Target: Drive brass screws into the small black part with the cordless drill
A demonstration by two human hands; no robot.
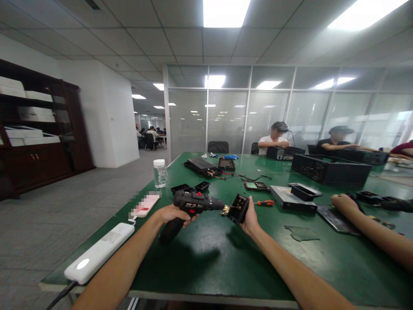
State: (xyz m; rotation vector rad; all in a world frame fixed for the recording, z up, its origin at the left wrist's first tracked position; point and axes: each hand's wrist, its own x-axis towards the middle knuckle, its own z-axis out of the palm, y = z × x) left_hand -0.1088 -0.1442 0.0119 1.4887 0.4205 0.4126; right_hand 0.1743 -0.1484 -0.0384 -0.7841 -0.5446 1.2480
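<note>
My left hand (pixel 177 214) is wrapped round the grip of a black cordless drill (pixel 193 202) with red details, held above the green table. The drill points right, its bit reaching into a small black plastic box (pixel 238 209). That box is tilted, its open side towards the drill, and my right hand (pixel 251 218) holds it by its right side. Brass-coloured metal bits (pixel 225 210) lie just behind the drill tip. An orange screwdriver (pixel 266 203) lies right of my right hand. More black boxes (pixel 202 186) sit behind the drill.
A power strip (pixel 100 252), a phone (pixel 147 205) and a bottle (pixel 159 173) line the green table's (pixel 193 275) left side. A metal case (pixel 292 199) and a dark sheet piece (pixel 302 233) lie right. Another person's arm (pixel 371 224) reaches in there. Two people sit at the far side.
</note>
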